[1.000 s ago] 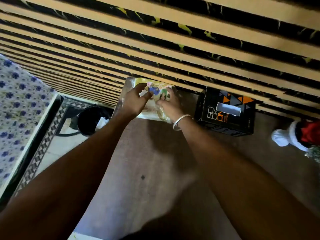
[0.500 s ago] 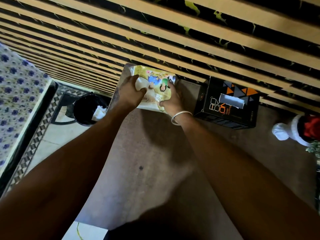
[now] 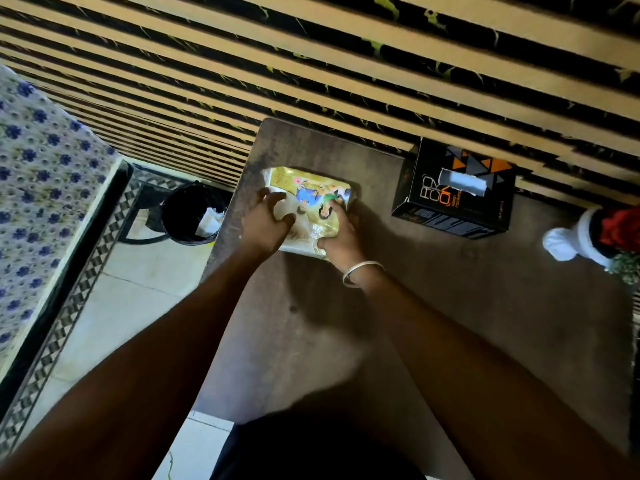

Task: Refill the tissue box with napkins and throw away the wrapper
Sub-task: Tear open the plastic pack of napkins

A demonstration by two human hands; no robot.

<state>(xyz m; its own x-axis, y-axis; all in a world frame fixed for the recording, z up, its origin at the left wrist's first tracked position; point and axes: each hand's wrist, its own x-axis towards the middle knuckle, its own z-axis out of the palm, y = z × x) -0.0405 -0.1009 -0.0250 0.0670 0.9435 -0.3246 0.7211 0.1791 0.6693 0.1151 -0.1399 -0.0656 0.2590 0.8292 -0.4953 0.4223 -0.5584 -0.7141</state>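
A pack of napkins (image 3: 308, 183) in a yellow printed plastic wrapper lies on the brown table (image 3: 450, 306), near its far left corner. My left hand (image 3: 265, 225) presses on the pack's left half, fingers curled over the wrapper. My right hand (image 3: 337, 233), a white bangle on its wrist, grips the pack's near right edge. The black tissue box (image 3: 457, 192) with orange triangles stands to the right of the pack, apart from it, with a white slot on top.
A black bin (image 3: 188, 213) holding white paper stands on the tiled floor left of the table. A slatted wall runs behind the table. A red and white ornament (image 3: 595, 237) sits at the table's right edge. A blue-flowered cloth (image 3: 38, 188) covers furniture at far left.
Both hands have drawn the napkin pack back from the table's far edge toward me. The view has shifted, so more of the table's far corner shows.
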